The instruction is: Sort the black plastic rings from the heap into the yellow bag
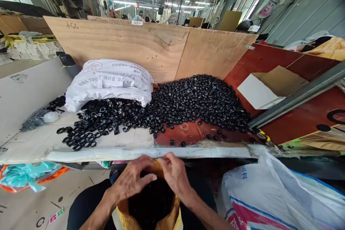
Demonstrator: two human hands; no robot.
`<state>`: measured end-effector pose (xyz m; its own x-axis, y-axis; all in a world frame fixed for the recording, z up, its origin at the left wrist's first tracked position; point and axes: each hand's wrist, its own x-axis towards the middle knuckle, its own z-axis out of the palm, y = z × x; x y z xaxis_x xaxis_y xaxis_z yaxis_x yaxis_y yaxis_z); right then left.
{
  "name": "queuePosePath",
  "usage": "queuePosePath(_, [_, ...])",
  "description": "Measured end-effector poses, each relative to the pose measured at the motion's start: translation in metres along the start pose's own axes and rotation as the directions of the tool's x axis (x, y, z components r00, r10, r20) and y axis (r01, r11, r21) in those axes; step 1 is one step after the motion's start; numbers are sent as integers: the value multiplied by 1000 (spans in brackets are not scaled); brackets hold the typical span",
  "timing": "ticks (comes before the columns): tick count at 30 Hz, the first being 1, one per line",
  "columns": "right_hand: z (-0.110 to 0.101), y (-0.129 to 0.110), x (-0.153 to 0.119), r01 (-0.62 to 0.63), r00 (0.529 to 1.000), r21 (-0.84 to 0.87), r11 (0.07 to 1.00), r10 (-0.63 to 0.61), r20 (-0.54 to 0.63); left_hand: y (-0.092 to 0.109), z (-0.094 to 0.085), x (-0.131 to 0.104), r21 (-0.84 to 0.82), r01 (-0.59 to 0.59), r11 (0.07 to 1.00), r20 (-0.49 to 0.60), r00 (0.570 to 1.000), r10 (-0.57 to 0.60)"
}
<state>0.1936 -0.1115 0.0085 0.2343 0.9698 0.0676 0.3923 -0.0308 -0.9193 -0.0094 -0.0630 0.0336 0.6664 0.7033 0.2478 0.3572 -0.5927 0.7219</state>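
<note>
Many black pieces (199,100) remain on the table (178,132); the left hand (134,176) and right hand (175,174) grip the seemingly part-filled yellow bag (124,215).

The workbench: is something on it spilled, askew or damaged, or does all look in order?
A few loose black pieces lie scattered on the red surface, apart from the big black pile, so they look strayed. Black rings spread untidily in front of the white sack. This may be normal; I see no damage.
</note>
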Motion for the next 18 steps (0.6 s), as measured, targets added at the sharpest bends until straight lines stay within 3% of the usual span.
queuePosePath(2, [-20,6,20,245,943,-283,927,-295,-151,-2,-2,30,28,134,991,-161,979,-128])
queuePosePath(4, [-35,15,42,351,894,-436,829,-435,-109,-11,6,63,115,197,974,-320,935,-151])
queuePosePath(7, [-42,31,69,405,891,-499,766,-453,29,-25,25,98,261,266,928,-322,930,-176])
queuePosePath(10, [-37,40,79,382,907,-479,790,-420,32,-35,36,106,285,236,929,-283,947,-154])
queuePosePath(12, [-30,38,80,362,916,-410,837,-401,-10,-41,36,100,211,184,960,-322,941,-109])
queuePosePath(14, [-21,30,81,355,925,-297,886,-380,-30,-48,30,95,127,205,970,-426,895,-134])
queuePosePath(16, [-12,21,84,388,921,-196,900,-386,52,-54,23,95,93,267,959,-485,853,-191])
queuePosePath(18, [-4,14,91,435,898,-175,883,-413,150,-60,17,101,130,276,952,-450,872,-192])
